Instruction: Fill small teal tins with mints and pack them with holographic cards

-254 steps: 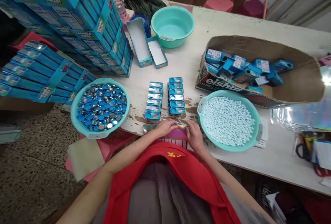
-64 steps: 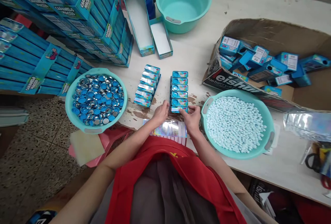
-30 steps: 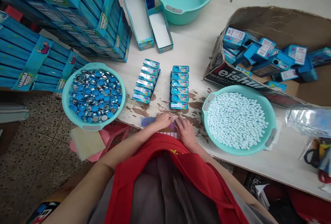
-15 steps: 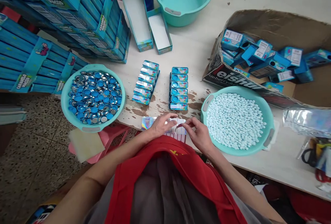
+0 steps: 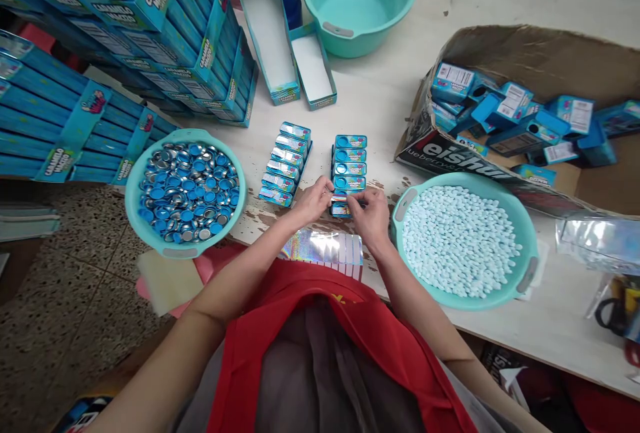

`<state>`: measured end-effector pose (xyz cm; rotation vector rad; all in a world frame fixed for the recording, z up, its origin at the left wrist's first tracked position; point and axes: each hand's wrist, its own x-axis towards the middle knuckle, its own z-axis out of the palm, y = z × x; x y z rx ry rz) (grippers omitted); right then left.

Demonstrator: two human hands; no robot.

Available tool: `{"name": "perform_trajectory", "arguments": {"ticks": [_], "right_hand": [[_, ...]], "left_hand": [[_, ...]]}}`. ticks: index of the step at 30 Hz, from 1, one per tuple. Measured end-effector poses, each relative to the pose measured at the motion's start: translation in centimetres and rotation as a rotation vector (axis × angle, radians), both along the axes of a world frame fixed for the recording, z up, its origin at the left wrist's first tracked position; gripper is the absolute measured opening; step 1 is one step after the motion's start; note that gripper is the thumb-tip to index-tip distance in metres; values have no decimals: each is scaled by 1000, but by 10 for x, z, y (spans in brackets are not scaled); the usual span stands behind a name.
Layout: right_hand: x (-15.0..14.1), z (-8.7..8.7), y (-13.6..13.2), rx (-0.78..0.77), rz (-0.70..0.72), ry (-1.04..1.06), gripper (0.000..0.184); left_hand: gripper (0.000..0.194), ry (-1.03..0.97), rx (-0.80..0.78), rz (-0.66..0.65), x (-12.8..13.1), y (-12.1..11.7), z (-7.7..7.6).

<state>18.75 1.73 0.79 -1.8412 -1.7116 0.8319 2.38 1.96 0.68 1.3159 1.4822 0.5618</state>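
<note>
My left hand [image 5: 315, 201] and my right hand [image 5: 371, 216] are both closed in a pinch at opposite ends of a narrow shiny sticker [image 5: 340, 199]. They hold it over the front part of the right row of small blue candy boxes [image 5: 350, 169], whose tops have oval recesses. My fingertips hide part of the row. Left of it stands a second row of blue candy boxes [image 5: 283, 173] with shiny strips on their tops. A holographic sticker sheet [image 5: 325, 246] lies by the table edge, below my hands.
A basin of blue and silver caps [image 5: 187, 193] stands left; a basin of pale blue candies [image 5: 460, 239] stands right. Behind are a carton of blue boxes [image 5: 500, 163], a turquoise basin [image 5: 360, 6] and cardboard trays [image 5: 273, 39]. Stacked blue displays [image 5: 200, 53] rise at left.
Both hands have moved forward from the sticker sheet to the right row of boxes, carrying a shiny sticker between them. More of the sheet now shows.
</note>
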Motion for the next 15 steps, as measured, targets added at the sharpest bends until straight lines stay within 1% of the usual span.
{"name": "perform_trajectory", "arguments": {"ticks": [2,4,7,9,11,13,15], "right_hand": [[-1,-8,5,47,-13,-39,12],[0,-15,8,96,-47,-36,10],[4,-22,9,83,-139,29,20],[6,-23,9,32,-171,81,24],[7,-23,9,-7,-183,117,28],[5,-24,10,-14,-202,128,33],[3,-25,12,6,-207,117,34]], "left_hand": [[16,92,37,-31,5,6,-8],[21,144,39,-28,10,7,-17],[26,256,-16,-6,14,1,-26],[27,334,-82,0,15,-6,-28],[29,368,-97,38,17,-15,-27],[40,379,-34,63,21,-23,-25],[54,401,30,-1,27,-29,-22]]}}
